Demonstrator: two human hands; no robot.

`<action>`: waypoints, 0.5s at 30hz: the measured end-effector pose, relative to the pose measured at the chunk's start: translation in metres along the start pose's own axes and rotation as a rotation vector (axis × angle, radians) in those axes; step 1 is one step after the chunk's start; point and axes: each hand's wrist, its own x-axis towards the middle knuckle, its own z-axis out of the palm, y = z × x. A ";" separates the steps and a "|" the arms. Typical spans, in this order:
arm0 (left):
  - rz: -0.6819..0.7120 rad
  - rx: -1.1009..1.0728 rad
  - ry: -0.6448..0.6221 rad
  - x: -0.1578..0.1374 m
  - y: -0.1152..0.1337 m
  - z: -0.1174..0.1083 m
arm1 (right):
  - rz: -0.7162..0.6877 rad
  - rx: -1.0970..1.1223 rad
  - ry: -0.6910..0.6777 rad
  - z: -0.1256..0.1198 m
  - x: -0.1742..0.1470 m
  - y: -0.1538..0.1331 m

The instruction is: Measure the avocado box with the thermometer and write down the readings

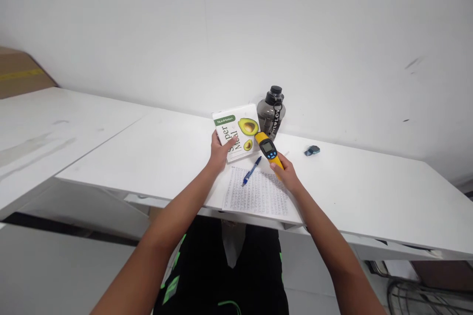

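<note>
My left hand (220, 148) grips a white box (238, 123) by its lower left side, thumb across the front. Green lettering and avocado pictures mark the box, which is tilted. In my right hand (288, 172) is a yellow infrared thermometer (269, 150) with a small grey screen and blue buttons. Its front end is at the right edge of the box; whether they touch I cannot tell. Below the box, a blue pen (252, 171) lies on a printed sheet of paper (254, 197) covered in rows of small print.
A dark translucent water bottle (269, 113) stands behind the box, near the wall. To the right on the white table (369, 187) lies a small dark object (312, 150). A cardboard box (22, 76) is at the far left. Black cables (414, 295) show below the table at right.
</note>
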 end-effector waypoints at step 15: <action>-0.031 0.111 -0.128 -0.005 -0.003 0.000 | 0.019 0.017 -0.054 -0.002 -0.001 -0.009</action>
